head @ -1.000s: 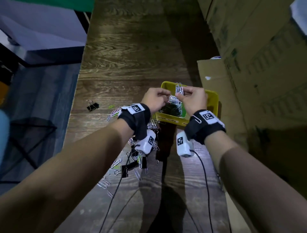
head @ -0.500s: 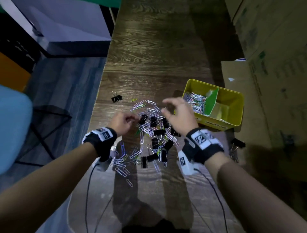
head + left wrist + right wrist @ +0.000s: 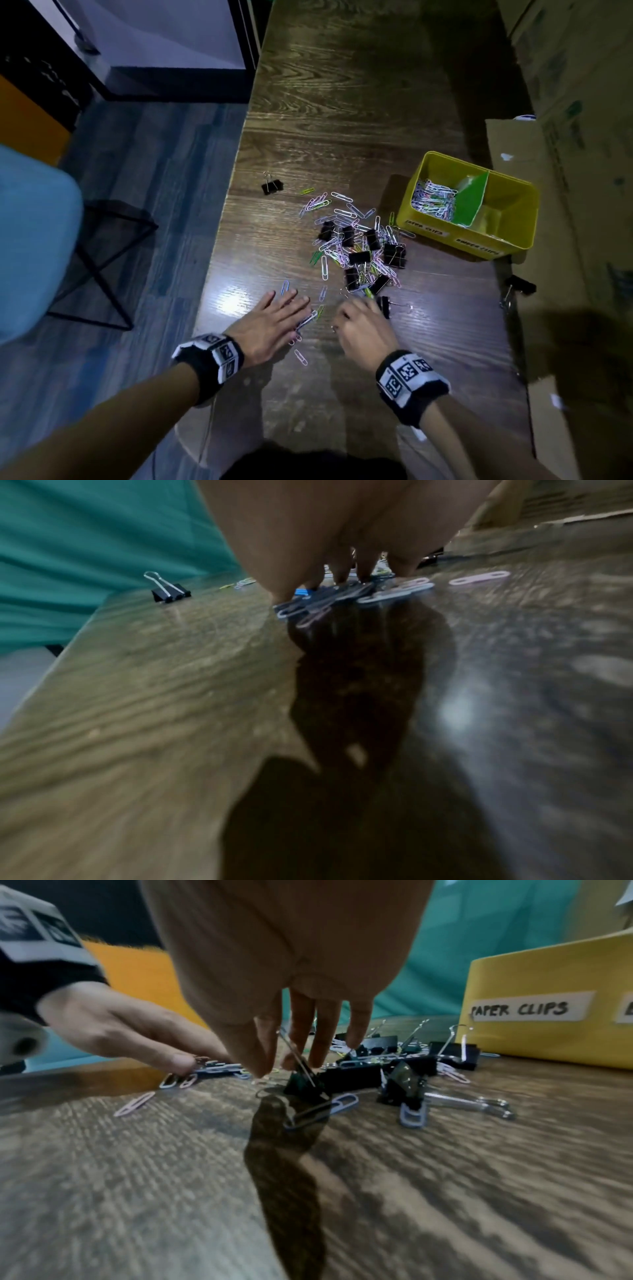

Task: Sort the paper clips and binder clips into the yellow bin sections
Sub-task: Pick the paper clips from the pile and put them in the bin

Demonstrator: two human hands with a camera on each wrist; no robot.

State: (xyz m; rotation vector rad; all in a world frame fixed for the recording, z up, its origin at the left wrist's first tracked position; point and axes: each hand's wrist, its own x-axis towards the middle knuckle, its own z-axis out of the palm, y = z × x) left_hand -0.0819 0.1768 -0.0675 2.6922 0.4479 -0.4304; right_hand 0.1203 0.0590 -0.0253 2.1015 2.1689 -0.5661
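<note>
A mixed pile of coloured paper clips and black binder clips lies on the dark wooden table. The yellow bin stands to its right, split by a green divider. Paper clips fill its left section, labelled "PAPER CLIPS". My left hand lies flat with straight fingers, pressing on a few paper clips at the pile's near edge. My right hand has its fingers curled, and thumb and forefinger pinch the wire handle of a black binder clip.
One binder clip sits alone at the far left near the table edge. Another binder clip lies on the cardboard to the right. A blue chair stands left of the table. Cardboard boxes line the right side.
Both hands came back from above the bin to the near edge of the pile. The left hand flattened onto paper clips. The right hand dropped onto a binder clip.
</note>
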